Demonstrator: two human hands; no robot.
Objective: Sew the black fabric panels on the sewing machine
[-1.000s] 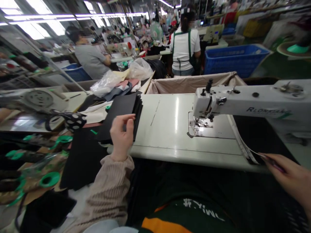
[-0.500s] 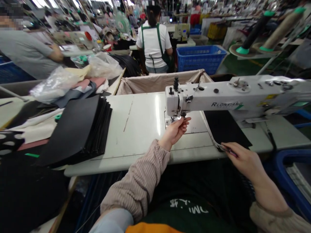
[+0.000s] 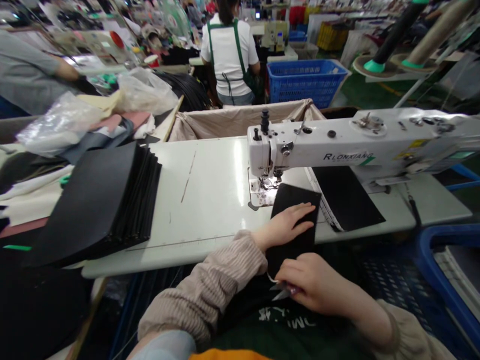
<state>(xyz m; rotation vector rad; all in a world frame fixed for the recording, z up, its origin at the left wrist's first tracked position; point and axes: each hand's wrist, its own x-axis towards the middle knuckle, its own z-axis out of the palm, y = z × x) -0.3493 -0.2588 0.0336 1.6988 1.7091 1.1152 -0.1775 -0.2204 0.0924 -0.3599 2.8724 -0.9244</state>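
A black panel (image 3: 296, 197) lies just in front of the needle area of the white sewing machine (image 3: 311, 145) and hangs over the table's front edge. My left hand (image 3: 287, 225) rests on it with fingers spread. Close to its lower end, my right hand (image 3: 307, 282) is closed around small scissors (image 3: 281, 291), whose blades point left. A thin white strip shows beside the blades. Right of the panel, a stack of black pieces (image 3: 347, 197) with pale edges lies under the machine arm.
On the left stands a thick stack of black panels (image 3: 93, 195), with fabric scraps and plastic bags (image 3: 62, 122) behind. A blue basket (image 3: 425, 255) is at the right. Thread cones (image 3: 397, 37) stand upper right. A person (image 3: 230, 55) sits ahead.
The black panel now lies under my left hand, which has moved from the needle area toward me. My right hand has come left and closer with the scissors. The view has shifted slightly.
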